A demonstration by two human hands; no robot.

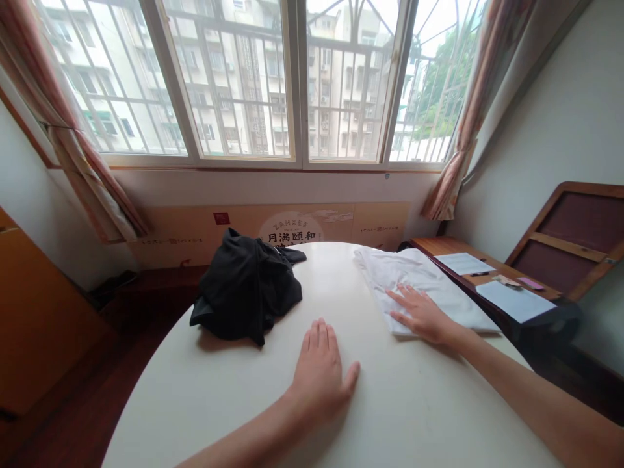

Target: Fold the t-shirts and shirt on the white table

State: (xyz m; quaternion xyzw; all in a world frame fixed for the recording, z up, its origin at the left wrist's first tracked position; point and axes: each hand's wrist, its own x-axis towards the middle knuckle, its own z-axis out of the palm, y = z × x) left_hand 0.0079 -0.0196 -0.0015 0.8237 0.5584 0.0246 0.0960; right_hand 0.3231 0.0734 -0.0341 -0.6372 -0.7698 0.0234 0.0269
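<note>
My left hand (320, 368) lies flat and open on the bare top of the round white table (205, 396), fingers together, just right of a crumpled black garment (246, 289). My right hand (420, 312) rests open, fingers spread, on the near edge of a folded white cloth (429, 279) at the table's right side. Neither hand holds anything.
A wide barred window fills the back wall, with curtains at both sides. A printed cardboard panel (292, 229) leans under the sill. At the right, a wooden desk (453, 247) carries white papers (514, 300) and a pen. A wooden cabinet (34, 312) stands at the left.
</note>
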